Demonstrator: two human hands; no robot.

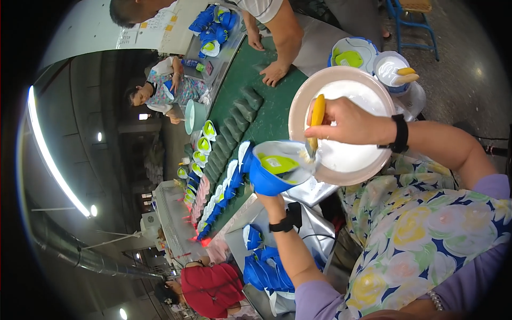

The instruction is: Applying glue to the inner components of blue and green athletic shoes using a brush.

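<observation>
The left hand (273, 198) comes up from the lower edge and holds a blue shoe (266, 170) from below; the fingers are closed around its underside, so the shoe sits just over the near edge of the green conveyor belt (266, 114), its opening turned toward the person. Inside it a yellow-green insole (277, 163) shows.

The right hand (346, 124) is clamped on a brush with a yellow handle (317, 112). Its bristles touch the pale rim of the shoe, right in front of a wide bowl of white glue (368, 96).

To do this step well, I think the brush should carry only a little glue and move along the rim in one steady stroke, while the left hand turns the shoe slowly and keeps it firm. Too much glue could drip on the insole.

Farther along the belt lies a row of blue shoes (218, 200) with the same insoles, and beside it a row of dark green shoe forms (234, 122). At the far end another person's hand (274, 72) rests flat on the belt.
</observation>
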